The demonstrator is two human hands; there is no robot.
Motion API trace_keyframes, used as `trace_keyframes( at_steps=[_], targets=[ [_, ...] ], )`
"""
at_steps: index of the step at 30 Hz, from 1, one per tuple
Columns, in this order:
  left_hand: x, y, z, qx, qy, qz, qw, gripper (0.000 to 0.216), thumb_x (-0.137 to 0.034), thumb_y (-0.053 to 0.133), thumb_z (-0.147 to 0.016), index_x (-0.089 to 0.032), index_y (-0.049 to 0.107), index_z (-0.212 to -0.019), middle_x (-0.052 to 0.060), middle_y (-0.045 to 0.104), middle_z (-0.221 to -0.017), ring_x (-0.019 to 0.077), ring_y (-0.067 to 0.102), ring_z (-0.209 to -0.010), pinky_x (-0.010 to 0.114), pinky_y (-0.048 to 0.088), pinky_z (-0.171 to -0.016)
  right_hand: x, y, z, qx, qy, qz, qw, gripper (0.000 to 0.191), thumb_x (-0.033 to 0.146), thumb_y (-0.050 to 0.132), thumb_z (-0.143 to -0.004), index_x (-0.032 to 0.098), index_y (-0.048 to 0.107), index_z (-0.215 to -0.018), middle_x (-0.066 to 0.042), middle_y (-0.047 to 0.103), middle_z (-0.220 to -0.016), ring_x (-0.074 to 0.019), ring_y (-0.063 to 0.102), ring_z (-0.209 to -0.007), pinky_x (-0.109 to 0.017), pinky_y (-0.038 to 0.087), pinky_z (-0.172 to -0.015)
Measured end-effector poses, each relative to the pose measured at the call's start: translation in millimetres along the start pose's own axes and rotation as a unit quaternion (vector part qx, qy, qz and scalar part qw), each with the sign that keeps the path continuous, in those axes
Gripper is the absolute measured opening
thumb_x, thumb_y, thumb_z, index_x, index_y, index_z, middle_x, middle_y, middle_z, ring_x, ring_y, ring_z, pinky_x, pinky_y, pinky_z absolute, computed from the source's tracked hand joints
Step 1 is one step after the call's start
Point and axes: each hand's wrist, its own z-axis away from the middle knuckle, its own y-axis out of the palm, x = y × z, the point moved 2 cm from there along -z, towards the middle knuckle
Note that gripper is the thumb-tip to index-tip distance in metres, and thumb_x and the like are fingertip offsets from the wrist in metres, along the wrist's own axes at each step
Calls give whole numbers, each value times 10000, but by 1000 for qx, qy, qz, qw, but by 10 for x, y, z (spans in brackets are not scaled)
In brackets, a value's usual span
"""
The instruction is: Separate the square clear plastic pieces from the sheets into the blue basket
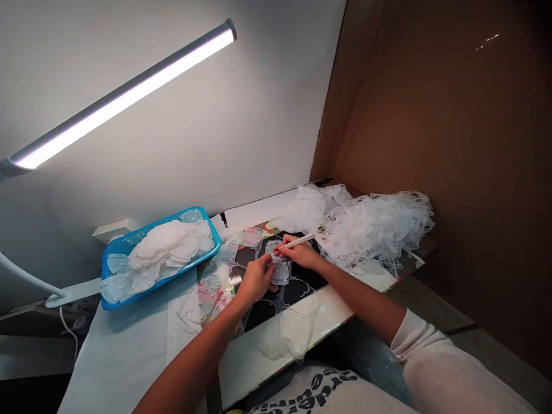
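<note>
My right hand (299, 253) is closed round a slim white pen-like tool (302, 240). The tool's tip points left and down, near a clear plastic piece with rounded corners (280, 274). My left hand (257, 279) grips the edge of this piece between thumb and fingers. The piece is over a black surface (263, 313) on the table, where thin clear frame-like strips (297, 283) also lie. What kind of tip the tool has is too small to tell. Several loose clear pieces (211, 280) are spread to the left of my left hand.
A blue basket (160, 282) heaped with translucent pieces (170, 244) stands at the left. On the right is a tangled pile of clear plastic strips (379, 221). A lit tube lamp (129, 95) hangs above. Brown cardboard (422, 126) walls the right side.
</note>
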Motion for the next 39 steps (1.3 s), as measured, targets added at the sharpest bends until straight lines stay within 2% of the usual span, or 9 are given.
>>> trace_keyframes(
  at_steps=[2, 5, 9, 11, 13, 15, 19, 24, 39],
  targets=[
    [-29, -10, 133, -8, 44, -49, 998, 178, -321, 467, -923, -214, 512, -788, -42, 522, -540, 148, 582, -457, 229, 428, -467, -45, 40, -24, -12, -3, 15, 1000, 163, 294, 608, -852, 209, 514, -749, -21, 733, -856, -156, 715, -810, -259, 549, -674],
    [-65, -25, 377, -17, 122, -114, 986, 156, -277, 480, -911, -216, 570, -801, 6, 591, -647, 165, 610, -632, 263, 467, -627, -65, 86, -4, -28, -17, 21, 999, 149, 292, 586, -869, 215, 517, -762, -24, 732, -895, -159, 715, -843, -272, 550, -706],
    [-146, -65, 623, -58, 294, -216, 929, 176, -203, 433, -932, -201, 610, -926, 87, 668, -950, 193, 626, -890, 315, 486, -803, 17, 31, 62, -21, -44, 10, 999, 155, 308, 600, -857, 219, 527, -752, -35, 736, -968, -183, 704, -863, -320, 545, -759],
    [-179, -100, 612, -98, 271, -205, 935, 209, -172, 379, -950, -194, 587, -950, 85, 660, -1013, 175, 627, -910, 292, 496, -787, 86, -85, 128, -34, -73, 1, 997, 158, 322, 609, -852, 217, 544, -754, -44, 730, -1022, -194, 687, -896, -334, 529, -788],
    [-216, -109, 515, -120, 197, -194, 954, 244, -153, 344, -953, -198, 584, -963, 45, 661, -914, 152, 636, -819, 261, 496, -713, 127, -250, 225, -70, -91, 5, 993, 173, 337, 612, -850, 212, 556, -745, -52, 717, -1052, -199, 667, -906, -331, 512, -782],
    [-272, -62, 381, -122, 149, -239, 952, 272, -170, 354, -949, -218, 615, -1011, 21, 663, -898, 151, 644, -771, 264, 490, -685, 120, -408, 338, -89, -84, 34, 992, 184, 344, 621, -840, 206, 567, -730, -57, 712, -1018, -201, 654, -876, -322, 498, -743],
    [-332, 196, 159, -71, 148, -410, 897, 398, -371, 465, -938, -293, 548, -1319, 62, 575, -1329, 217, 688, -860, 318, 510, -657, 17, -570, 516, -57, -75, 124, 988, 146, 292, 638, -817, 197, 589, -717, -54, 704, -945, -202, 648, -850, -322, 478, -739],
    [-161, 460, 137, -15, 133, -516, 846, 474, -344, 378, -972, -221, 485, -1418, 150, 433, -1494, 252, 711, -809, 370, 529, -648, -29, -539, 574, -24, -113, 187, 976, 119, 218, 638, -810, 196, 598, -700, -54, 698, -961, -207, 652, -901, -339, 472, -810],
    [-92, 458, 145, -25, 142, -522, 841, 444, -313, 370, -970, -291, 491, -1397, 97, 433, -1505, 220, 715, -772, 326, 512, -586, 110, -446, 590, 23, -149, 277, 949, 102, 148, 594, -844, 198, 585, -756, -50, 687, -978, -197, 636, -896, -325, 480, -807]
  ],
)
